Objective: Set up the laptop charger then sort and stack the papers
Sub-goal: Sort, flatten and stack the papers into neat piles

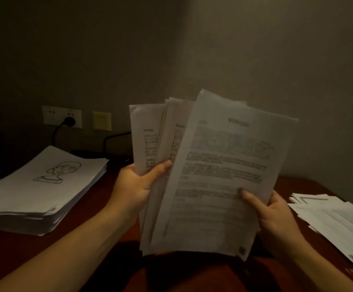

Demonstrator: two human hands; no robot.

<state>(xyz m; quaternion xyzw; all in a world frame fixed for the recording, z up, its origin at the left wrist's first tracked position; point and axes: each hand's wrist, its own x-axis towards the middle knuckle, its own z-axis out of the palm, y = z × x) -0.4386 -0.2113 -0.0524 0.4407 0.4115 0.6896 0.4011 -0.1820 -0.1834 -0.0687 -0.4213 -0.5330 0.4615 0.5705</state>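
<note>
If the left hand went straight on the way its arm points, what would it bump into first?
Probably the front sheet pinched by the right hand, which overlaps the fanned papers the left hand grips; past that, the wall. Depth is unclear.

Nothing legible in this view. The fanned white printed sheets (224,165) carry a heading and dense lines of print, all too blurred to read. The small dark corner mark (242,250) on the front sheet can't be made out. The thick white paper stack (34,192) at left shows only a line drawing. Print on the loose white sheets (340,220) at right is too faint to read.
</note>
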